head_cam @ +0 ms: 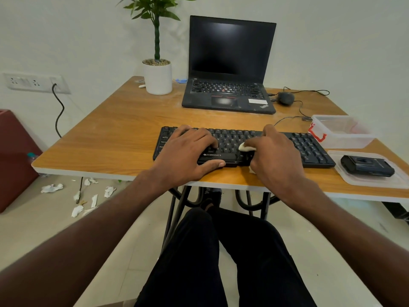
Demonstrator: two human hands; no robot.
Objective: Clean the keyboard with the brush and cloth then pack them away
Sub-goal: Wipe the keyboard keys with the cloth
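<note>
Two hands at work on the keyboard [234, 140], which lies near the front edge of the bench [124, 120]. Left hand [186, 151]: fingers spread fairly flat over the left keys, thumb along the front edge, bracing the board, holding nothing. Right hand [276, 151]: fingers curled round a wad of white cloth [246, 148], pressed against the keys just right of the space bar; a scrap of cloth shows under the wrist too.

Step in hand, by my reading: the cloth wipe. Whether the brushing is done cannot be told from here.

Right of the keyboard, a clear lid [371, 171] lies flat with a small black object [367, 166] on it; possibly the brush, too dark to say. Just behind it, an open clear box [342, 131] with red clips, likely where the kit goes.

Farther back: a mouse [286, 98] with its cable, an open laptop [230, 65] with a dark screen, a potted plant [157, 74] at the rear left.

Next move probably calls for the cloth to travel right across the number pad, left hand steadying the board so it does not slide off the near edge. Packing not yet begun.
</note>
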